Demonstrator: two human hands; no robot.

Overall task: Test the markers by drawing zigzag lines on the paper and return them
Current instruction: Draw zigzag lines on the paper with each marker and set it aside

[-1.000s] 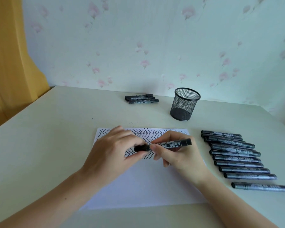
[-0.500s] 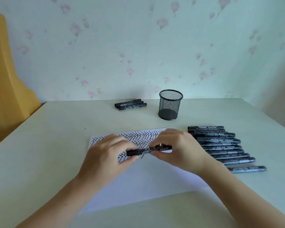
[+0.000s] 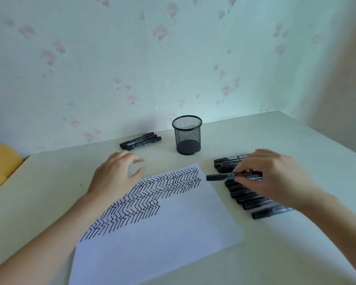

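Note:
A white sheet of paper [image 3: 156,239] lies on the table, its upper part filled with rows of black zigzag lines [image 3: 152,194]. My right hand [image 3: 275,177] pinches a capped black marker [image 3: 218,177] and holds it level over a row of several black markers [image 3: 247,199] right of the paper. My left hand [image 3: 115,175] hovers at the paper's top left corner, fingers relaxed and spread, holding nothing.
A black mesh pen cup [image 3: 187,135] stands behind the paper, with nothing visible inside. Three black markers [image 3: 140,141] lie together left of the cup, near the wall. A yellow curtain [image 3: 0,161] hangs at the far left beside the table [image 3: 296,254].
Both hands were together on the marker over the paper. Now my left hand has let go, and my right hand has carried the marker to the right, above the row.

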